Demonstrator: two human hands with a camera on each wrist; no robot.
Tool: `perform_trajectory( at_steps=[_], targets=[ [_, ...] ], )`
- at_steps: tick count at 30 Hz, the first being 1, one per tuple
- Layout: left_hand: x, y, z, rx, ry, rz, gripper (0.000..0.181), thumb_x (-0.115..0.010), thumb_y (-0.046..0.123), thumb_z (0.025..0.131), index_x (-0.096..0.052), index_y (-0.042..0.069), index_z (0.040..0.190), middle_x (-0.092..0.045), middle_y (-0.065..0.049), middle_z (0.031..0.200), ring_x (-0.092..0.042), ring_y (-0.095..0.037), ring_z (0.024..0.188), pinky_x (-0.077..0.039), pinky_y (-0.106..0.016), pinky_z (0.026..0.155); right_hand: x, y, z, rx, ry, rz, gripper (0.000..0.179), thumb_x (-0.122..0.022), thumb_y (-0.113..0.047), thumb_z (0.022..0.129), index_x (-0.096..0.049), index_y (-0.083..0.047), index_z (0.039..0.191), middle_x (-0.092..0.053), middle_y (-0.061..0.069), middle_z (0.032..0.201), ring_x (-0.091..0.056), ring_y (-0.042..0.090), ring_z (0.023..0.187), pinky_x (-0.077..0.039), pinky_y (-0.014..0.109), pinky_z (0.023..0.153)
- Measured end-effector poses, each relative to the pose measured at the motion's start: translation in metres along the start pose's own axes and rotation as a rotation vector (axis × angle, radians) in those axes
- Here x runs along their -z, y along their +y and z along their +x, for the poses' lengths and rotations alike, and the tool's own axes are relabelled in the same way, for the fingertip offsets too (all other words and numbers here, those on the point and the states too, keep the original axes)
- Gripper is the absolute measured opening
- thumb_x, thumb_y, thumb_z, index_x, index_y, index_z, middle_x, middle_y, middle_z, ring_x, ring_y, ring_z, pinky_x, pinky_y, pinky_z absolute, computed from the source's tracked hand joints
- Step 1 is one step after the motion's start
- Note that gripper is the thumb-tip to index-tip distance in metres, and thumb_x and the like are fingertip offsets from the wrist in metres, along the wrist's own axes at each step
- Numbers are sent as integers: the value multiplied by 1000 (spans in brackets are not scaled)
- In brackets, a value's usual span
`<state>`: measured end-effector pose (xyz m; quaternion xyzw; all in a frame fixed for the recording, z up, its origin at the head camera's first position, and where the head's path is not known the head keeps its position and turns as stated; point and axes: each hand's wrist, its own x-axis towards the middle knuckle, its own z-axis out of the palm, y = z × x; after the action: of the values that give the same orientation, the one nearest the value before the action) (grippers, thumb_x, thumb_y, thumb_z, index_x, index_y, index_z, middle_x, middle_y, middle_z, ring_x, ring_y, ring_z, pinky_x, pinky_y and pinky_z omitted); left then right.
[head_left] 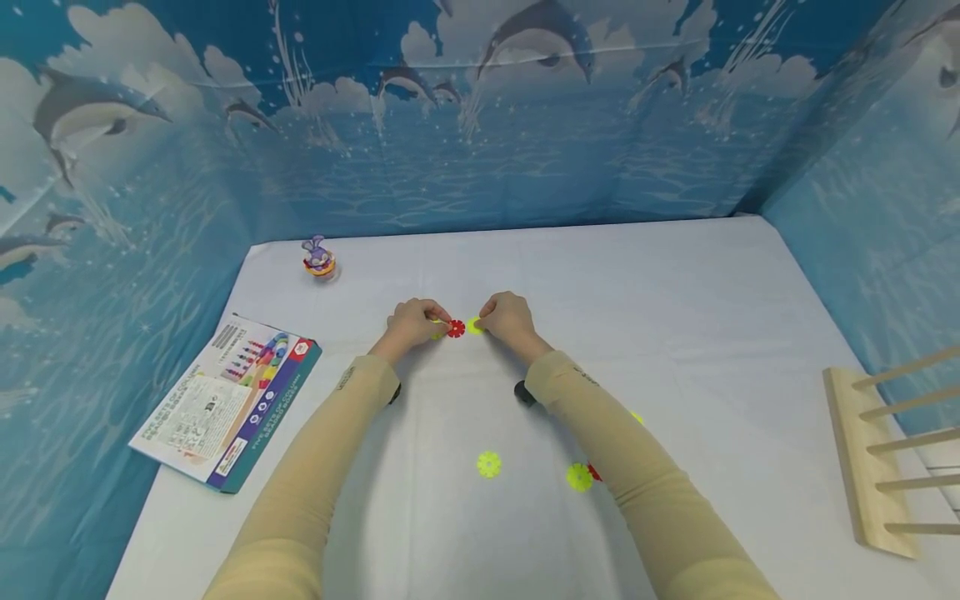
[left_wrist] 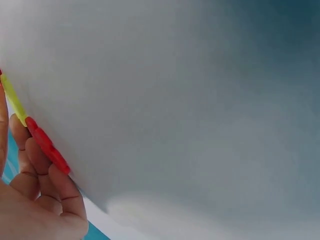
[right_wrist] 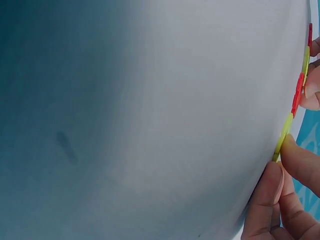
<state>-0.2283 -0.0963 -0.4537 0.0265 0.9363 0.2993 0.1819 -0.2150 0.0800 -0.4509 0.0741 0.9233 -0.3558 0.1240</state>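
My left hand [head_left: 415, 323] holds a row of red and yellow notched plastic discs just over the table. Its fingers cover part of a yellow disc [left_wrist: 15, 100] and of a red disc [left_wrist: 47, 147] at the row's outer end. The red disc [head_left: 456, 328] at the inner end shows beyond my left fingertips. Between thumb and fingers, my right hand [head_left: 507, 318] pinches another yellow disc [right_wrist: 283, 135]. It lies edge to edge with that red disc; whether they are joined I cannot tell.
Loose on the white table are a yellow disc [head_left: 489, 464], another yellow disc [head_left: 580, 477] and a red one [head_left: 595, 472] partly under my right sleeve. A box [head_left: 228, 400] lies at left, a rabbit figure [head_left: 318, 258] stands behind it. A wooden pegged rack [head_left: 870, 467] is at right.
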Motion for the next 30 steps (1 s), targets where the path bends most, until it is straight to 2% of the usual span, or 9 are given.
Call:
perform_trajectory(
  at_steps=[8,17,24,30],
  targets=[
    [-2,5,2,-26,18,9,20,-69,33,92,-72,17,103,-63,-6,106,-48,-28,111,-32,-51,101,1,0,0,2,2,7,15,-75,-14,86,-71,-4,96,-70,11,100,-60,23,90,-50,34,84],
    [-11,16,4,-97,11,15,16,-72,26,90,-75,17,104,-67,-5,114,-52,-28,116,-33,-53,102,1,1,-2,20,13,16,16,-76,-14,84,-72,-4,95,-71,11,96,-62,22,86,-51,33,82],
    [-12,19,4,-98,26,34,17,-74,25,89,-75,18,104,-68,-5,114,-54,-28,114,-34,-52,100,0,1,-2,25,21,13,14,-76,-13,84,-72,-4,94,-71,11,95,-62,22,87,-51,32,81],
    [-13,19,5,-83,33,23,18,-75,25,88,-75,18,104,-66,-6,113,-53,-29,114,-33,-52,100,1,0,-3,30,18,1,16,-77,-14,84,-71,-4,95,-71,12,97,-63,25,92,-51,36,85]
  ],
)
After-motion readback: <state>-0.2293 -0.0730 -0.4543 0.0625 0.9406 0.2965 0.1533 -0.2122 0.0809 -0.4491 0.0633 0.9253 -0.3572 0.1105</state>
